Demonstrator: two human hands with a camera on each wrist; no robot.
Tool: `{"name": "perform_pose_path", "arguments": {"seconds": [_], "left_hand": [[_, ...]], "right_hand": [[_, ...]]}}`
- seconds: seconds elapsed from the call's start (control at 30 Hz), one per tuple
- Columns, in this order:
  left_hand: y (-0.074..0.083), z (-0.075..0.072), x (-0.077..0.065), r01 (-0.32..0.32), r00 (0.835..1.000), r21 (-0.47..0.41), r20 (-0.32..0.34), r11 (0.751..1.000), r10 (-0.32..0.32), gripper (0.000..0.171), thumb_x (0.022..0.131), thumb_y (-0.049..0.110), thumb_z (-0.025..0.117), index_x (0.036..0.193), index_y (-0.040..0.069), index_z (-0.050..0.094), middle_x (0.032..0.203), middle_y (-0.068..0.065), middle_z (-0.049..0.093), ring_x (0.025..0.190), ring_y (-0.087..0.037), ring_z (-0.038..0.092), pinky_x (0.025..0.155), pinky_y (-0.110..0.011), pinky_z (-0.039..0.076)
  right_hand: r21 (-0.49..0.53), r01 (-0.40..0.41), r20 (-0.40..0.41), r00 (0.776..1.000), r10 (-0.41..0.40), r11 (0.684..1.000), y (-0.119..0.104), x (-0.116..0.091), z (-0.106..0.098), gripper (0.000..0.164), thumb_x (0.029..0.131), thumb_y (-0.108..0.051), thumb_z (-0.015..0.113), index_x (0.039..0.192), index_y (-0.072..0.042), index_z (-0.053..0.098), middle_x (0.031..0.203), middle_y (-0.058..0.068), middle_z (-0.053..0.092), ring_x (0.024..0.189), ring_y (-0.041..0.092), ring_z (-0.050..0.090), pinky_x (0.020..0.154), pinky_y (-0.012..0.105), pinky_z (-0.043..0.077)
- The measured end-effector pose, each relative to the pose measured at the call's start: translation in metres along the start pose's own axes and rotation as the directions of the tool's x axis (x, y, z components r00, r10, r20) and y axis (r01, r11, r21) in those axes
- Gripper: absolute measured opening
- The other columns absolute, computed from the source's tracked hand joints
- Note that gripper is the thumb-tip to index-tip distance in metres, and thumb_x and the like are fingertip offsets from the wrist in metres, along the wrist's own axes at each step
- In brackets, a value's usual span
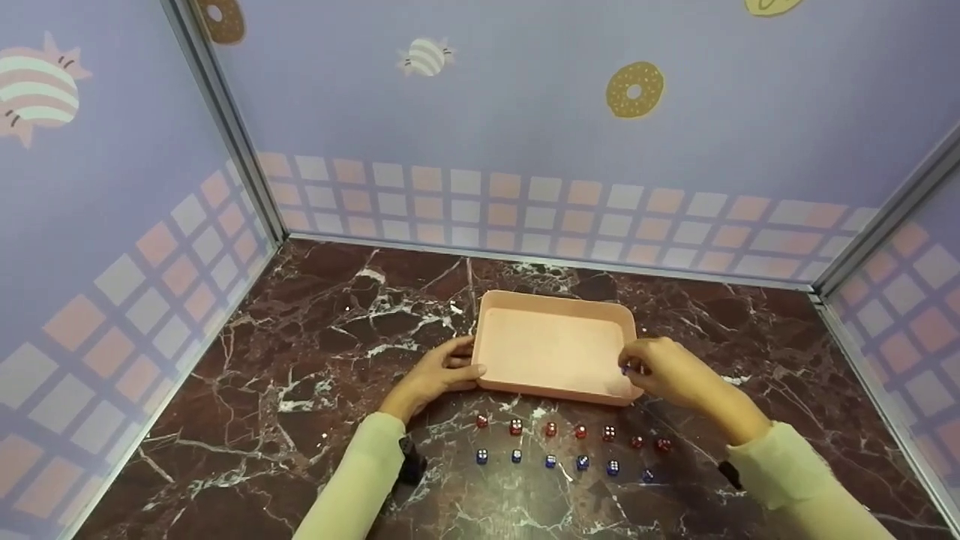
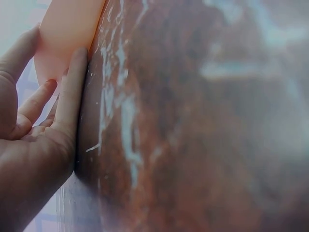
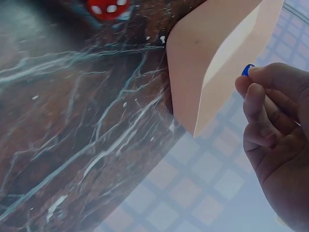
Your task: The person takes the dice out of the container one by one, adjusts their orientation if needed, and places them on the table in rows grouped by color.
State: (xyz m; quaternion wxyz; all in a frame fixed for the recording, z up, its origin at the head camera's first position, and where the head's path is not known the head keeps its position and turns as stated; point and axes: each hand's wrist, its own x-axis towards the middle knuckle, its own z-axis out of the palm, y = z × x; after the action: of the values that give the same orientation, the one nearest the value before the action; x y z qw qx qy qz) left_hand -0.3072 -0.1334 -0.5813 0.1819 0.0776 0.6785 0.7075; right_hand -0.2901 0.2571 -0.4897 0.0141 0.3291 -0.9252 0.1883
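A shallow peach-coloured tray (image 1: 555, 301) rests on the dark marbled table. At its left side my left hand (image 1: 439, 375) touches the wall and rim, thumb by the near-left corner. The left wrist view shows its fingers fairly straight against the tray (image 2: 72, 29). Over the tray's right edge, my right hand (image 1: 664, 369) pinches a small blue die (image 3: 248, 70) between thumb and fingertip, mostly covered by them. Several red dice (image 1: 516, 427) form a row in front of the tray. Nearer to me lies a row of several blue dice (image 1: 583, 462).
Wall panels (image 1: 525, 112) with printed sweets and checks enclose the table at the back and both sides. Metal strips (image 1: 225, 120) run up the corners. Dark wrist devices (image 1: 411, 461) sit at both sleeves.
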Motion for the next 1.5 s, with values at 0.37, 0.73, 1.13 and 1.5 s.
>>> {"name": "perform_pose_path", "arguments": {"seconds": [0.37,0.73,1.13,1.5], "left_hand": [[-0.001,-0.002,-0.001,0.013,1.0,0.019,0.002,1.0,-0.013,0.075,0.099,0.008,0.075,0.162,-0.004,0.036,0.151,-0.031,0.047,0.126,-0.034,0.06,0.106,-0.046,0.06],[0.006,0.0,0.005,-0.004,1.0,0.009,-0.008,1.0,0.004,0.072,0.099,0.005,0.075,0.161,-0.002,0.039,0.149,-0.029,0.05,0.125,-0.032,0.061,0.104,-0.043,0.061],[0.001,0.001,0.0,0.014,1.0,0.003,-0.01,1.0,-0.014,0.074,0.097,0.005,0.076,0.161,-0.002,0.039,0.148,-0.028,0.05,0.124,-0.033,0.061,0.104,-0.044,0.062],[0.003,0.002,-0.001,0.021,1.0,-0.013,-0.014,1.0,-0.021,0.074,0.097,0.004,0.076,0.16,-0.005,0.038,0.146,-0.03,0.049,0.121,-0.032,0.061,0.104,-0.046,0.061]], "right_hand": [[0.058,0.012,0.068,0.998,-0.016,0.998,-0.002,-0.06,-0.012,0.021,0.079,0.005,0.074,0.083,-0.015,0.071,0.078,-0.006,0.067,0.07,0.002,0.058,0.059,0.024,0.056],[0.101,0.023,0.232,0.972,-0.046,0.995,-0.002,-0.086,0.005,0.021,0.073,0.007,0.078,0.079,-0.012,0.073,0.075,-0.006,0.068,0.066,0.0,0.056,0.055,0.022,0.054],[0.156,0.034,0.185,0.981,-0.063,0.987,-0.005,-0.104,0.033,0.022,0.072,0.008,0.079,0.079,-0.011,0.072,0.074,-0.007,0.065,0.068,-0.003,0.051,0.054,0.021,0.05],[0.181,0.071,0.169,0.98,-0.102,0.981,-0.004,-0.104,0.033,0.023,0.07,0.009,0.081,0.078,-0.009,0.07,0.071,-0.004,0.064,0.067,-0.005,0.048,0.052,0.019,0.046]]}}
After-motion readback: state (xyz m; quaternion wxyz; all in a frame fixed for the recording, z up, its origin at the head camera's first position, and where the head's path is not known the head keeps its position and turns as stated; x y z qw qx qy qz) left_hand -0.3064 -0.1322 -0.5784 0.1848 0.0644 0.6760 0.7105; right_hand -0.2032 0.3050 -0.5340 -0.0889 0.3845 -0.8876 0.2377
